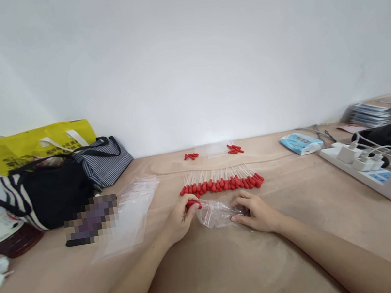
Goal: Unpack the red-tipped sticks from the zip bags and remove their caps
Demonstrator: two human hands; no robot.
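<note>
My left hand [186,216] is closed, pinching red-headed sticks [194,204] at the mouth of a clear plastic zip bag [216,213]. Only their red ends show; the rest is hidden by my fingers and the bag. From the other side, my right hand [255,210] is closed on the bag's far end, thumb in front. Just beyond both hands lies a row of thin pale sticks with red heads [219,184], heads toward me. Near the wall are a small red bunch [191,156] and another red bunch [235,149], beside clear plastic.
Flat clear plastic bags [134,214] lie to the left, by a blurred dark object [91,223]. Behind stand a black bag [53,192], a striped bag [104,162] and a large bottle [6,233]. Rightward are a blue tissue pack [301,143] and a power strip [372,176] with cables.
</note>
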